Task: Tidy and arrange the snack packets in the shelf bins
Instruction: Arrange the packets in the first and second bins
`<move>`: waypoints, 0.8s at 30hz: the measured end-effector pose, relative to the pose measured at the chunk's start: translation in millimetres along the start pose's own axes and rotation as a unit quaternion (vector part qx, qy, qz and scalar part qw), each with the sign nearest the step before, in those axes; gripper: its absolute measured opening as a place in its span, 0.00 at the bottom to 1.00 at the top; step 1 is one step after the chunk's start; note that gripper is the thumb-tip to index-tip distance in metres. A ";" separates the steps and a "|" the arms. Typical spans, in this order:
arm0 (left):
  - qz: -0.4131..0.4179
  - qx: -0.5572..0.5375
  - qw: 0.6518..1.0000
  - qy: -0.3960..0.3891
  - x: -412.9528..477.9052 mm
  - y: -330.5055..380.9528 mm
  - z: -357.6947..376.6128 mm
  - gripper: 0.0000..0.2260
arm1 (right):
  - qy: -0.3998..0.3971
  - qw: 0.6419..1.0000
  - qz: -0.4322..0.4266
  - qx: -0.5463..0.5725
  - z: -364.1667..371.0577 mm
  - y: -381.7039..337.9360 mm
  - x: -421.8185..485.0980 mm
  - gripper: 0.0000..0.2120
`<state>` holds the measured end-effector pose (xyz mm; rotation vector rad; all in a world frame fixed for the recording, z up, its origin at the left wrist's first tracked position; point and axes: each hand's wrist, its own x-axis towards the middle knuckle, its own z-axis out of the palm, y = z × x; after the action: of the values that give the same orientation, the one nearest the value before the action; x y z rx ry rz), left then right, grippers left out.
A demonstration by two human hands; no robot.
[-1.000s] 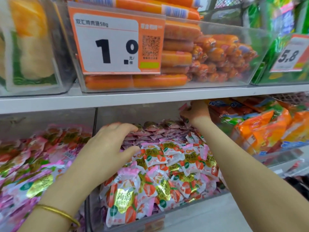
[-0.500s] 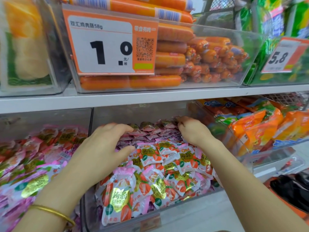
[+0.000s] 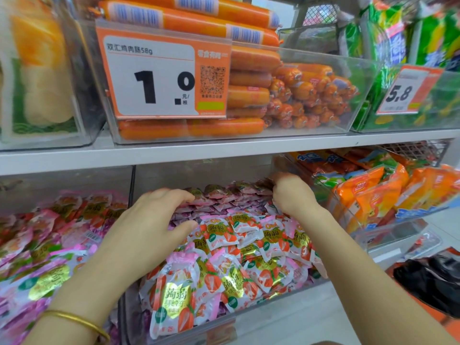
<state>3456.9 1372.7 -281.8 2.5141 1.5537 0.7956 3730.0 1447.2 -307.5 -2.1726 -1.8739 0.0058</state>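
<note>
A clear middle bin [image 3: 224,328] on the lower shelf holds several pink-and-white strawberry jelly packets [image 3: 249,247], with a darker pink row [image 3: 224,197] standing at the back. My left hand [image 3: 149,227] lies over the left rear of the pile, fingers curved over the back row and thumb under it, gripping a bunch of packets. My right hand [image 3: 291,195] is at the bin's back right corner, its fingers curled down among the rear packets and the tips hidden.
A left bin [image 3: 49,245] holds similar pink packets. To the right, a clear bin [image 3: 373,202] holds orange bags. The upper shelf [image 3: 224,148] carries a sausage bin [image 3: 249,95] with a 1.0 price tag. A black bag [image 3: 433,277] lies at the lower right.
My right hand came down from under the upper shelf onto the back right of the packet pile. My left hand has stayed in place on the rear packets.
</note>
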 end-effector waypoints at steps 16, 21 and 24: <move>-0.037 -0.055 0.994 0.091 -8.7 -6.7 -24.7 0.12 | -0.048 0.995 -0.068 -0.046 -1.6 -41.4 -35.9 0.22; -0.105 -0.036 0.990 0.092 -33.5 -38.0 -58.1 0.11 | 0.020 0.987 -0.146 0.060 -10.0 -89.4 -71.3 0.18; -0.144 -0.020 0.985 0.097 -52.8 -59.1 -77.2 0.11 | 0.033 0.954 -0.235 0.183 -16.9 -127.9 -101.1 0.16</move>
<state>3354.4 1340.9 -255.1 2.1674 1.8837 1.0369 3592.4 1361.7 -282.4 -1.4394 -2.1066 0.1702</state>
